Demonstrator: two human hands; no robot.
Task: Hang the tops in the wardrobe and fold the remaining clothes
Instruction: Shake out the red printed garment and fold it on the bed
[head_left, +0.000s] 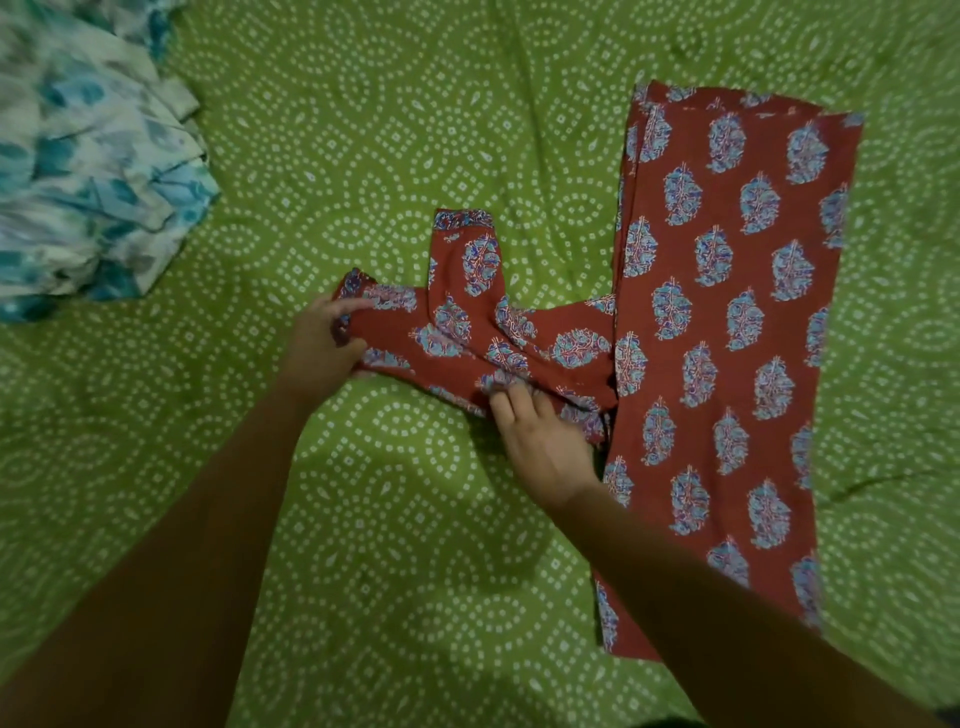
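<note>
Green bedsheet with white dotted ring print, covering the whole surface, creased in places; red block-printed kurta laid on it at right, body folded lengthwise into a long panel running from far edge toward the near edge, blue leaf motifs throughout; white and teal printed garment heaped loosely at far left, well apart from the kurta, partly cut off by the frame edge; two sleeves of the kurta extending leftward from the folded body, one sleeve turned up away from the viewer with its patterned cuff at the far end, the other sleeve lying sideways across the sheet toward the left.

Left hand at the cuff end of the sideways sleeve, fingers and thumb curled round the fabric edge, gripping it; right hand at the near edge of the sleeves close to where they join the body, fingertips bent down onto bunched cloth, pinching a fold of it; both forearms bare, reaching in from the near edge.
</note>
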